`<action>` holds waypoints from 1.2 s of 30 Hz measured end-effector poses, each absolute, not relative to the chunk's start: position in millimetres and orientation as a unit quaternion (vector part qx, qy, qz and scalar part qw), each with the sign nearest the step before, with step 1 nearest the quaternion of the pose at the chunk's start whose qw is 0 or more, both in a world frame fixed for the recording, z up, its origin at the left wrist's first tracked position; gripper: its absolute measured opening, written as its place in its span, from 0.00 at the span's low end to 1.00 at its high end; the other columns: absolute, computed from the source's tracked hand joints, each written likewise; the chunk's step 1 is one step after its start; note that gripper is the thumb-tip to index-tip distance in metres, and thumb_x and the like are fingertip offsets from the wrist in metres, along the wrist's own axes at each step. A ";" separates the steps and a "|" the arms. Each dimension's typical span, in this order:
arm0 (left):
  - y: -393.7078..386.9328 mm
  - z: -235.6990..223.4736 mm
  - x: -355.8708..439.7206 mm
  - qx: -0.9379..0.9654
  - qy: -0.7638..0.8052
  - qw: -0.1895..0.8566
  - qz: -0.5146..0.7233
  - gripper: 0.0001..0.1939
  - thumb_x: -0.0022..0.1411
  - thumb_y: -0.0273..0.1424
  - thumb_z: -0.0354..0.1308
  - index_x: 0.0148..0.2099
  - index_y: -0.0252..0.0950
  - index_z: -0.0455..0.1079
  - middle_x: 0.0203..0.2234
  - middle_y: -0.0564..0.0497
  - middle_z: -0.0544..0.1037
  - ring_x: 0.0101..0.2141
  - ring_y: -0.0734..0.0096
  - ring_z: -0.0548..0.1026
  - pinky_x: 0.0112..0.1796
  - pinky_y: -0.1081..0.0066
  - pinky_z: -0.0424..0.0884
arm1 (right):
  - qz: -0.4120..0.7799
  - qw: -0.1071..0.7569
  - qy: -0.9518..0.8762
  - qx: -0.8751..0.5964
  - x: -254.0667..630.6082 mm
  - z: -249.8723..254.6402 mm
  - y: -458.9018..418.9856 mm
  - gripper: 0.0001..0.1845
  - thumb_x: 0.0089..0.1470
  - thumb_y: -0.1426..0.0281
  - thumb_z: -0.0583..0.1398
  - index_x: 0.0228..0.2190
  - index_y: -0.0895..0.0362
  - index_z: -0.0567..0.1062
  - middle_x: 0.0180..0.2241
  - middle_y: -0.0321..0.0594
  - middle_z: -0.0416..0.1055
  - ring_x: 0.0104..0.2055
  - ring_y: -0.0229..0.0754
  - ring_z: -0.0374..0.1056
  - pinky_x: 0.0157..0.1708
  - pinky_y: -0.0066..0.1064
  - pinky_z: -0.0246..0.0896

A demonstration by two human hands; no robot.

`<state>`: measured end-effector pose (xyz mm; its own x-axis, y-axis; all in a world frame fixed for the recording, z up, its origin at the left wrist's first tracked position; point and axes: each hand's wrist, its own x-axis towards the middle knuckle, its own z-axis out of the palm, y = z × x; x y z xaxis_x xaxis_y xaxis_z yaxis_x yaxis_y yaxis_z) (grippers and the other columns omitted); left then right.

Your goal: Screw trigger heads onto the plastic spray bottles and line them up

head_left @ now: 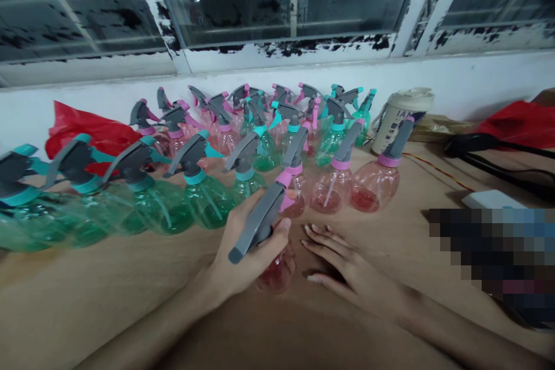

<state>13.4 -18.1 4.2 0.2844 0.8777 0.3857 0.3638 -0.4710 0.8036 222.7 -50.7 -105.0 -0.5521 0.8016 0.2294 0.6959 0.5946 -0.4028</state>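
My left hand (237, 277) is wrapped around the neck of a pink spray bottle (276, 274) with a grey head and pink nozzle. A little reddish liquid shows in its body, and my fingers hide the collar. To its right, my right hand (342, 260) lies on the tabletop with fingers stretched out and nothing in them. Just beyond my hands runs a front row of spray bottles: green ones with teal collars, such as this green bottle (210, 202), on the left, and pink ones, such as this pink bottle (332, 191), on the right.
More pink and green spray bottles crowd behind, near the white wall (468, 84). A cream tumbler (396, 118) stands at the back right. Red plastic bags (87, 127) lie at both sides. Black straps (498, 156) and a white box (494, 201) are at right.
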 end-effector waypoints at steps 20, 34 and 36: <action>-28.0 -3.1 20.3 0.750 0.410 0.333 0.398 0.11 0.55 0.32 0.57 0.42 0.43 0.64 0.30 0.55 0.72 0.28 0.70 0.72 0.32 0.69 0.69 | 0.221 0.266 -0.836 -0.426 212.4 -68.6 -62.3 0.35 0.51 0.52 0.58 0.57 0.52 0.58 0.56 0.46 0.63 0.56 0.50 0.59 0.53 0.46 0.57; -48.0 -0.8 97.5 0.774 0.360 0.371 0.364 0.31 0.51 0.36 0.63 0.55 0.40 0.56 0.41 0.48 0.73 0.38 0.62 0.74 0.41 0.60 0.71 | 0.235 0.351 -0.776 -0.469 247.1 -46.1 -84.5 0.34 0.43 0.54 0.64 0.50 0.54 0.63 0.44 0.43 0.69 0.45 0.48 0.67 0.43 0.41 0.64; -47.7 -3.4 104.0 0.782 0.345 0.376 0.358 0.36 0.50 0.35 0.64 0.58 0.41 0.52 0.46 0.46 0.72 0.44 0.57 0.72 0.47 0.56 0.68 | 0.218 0.344 -0.768 -0.494 267.6 -44.0 -85.1 0.34 0.43 0.55 0.63 0.49 0.55 0.62 0.44 0.44 0.69 0.45 0.49 0.67 0.42 0.42 0.64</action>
<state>104.0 -47.7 -3.4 0.5061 0.8088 0.2994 0.2704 -0.4785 0.8354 267.6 -85.1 -44.0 -0.2753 0.9090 0.3129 0.6094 0.4168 -0.6745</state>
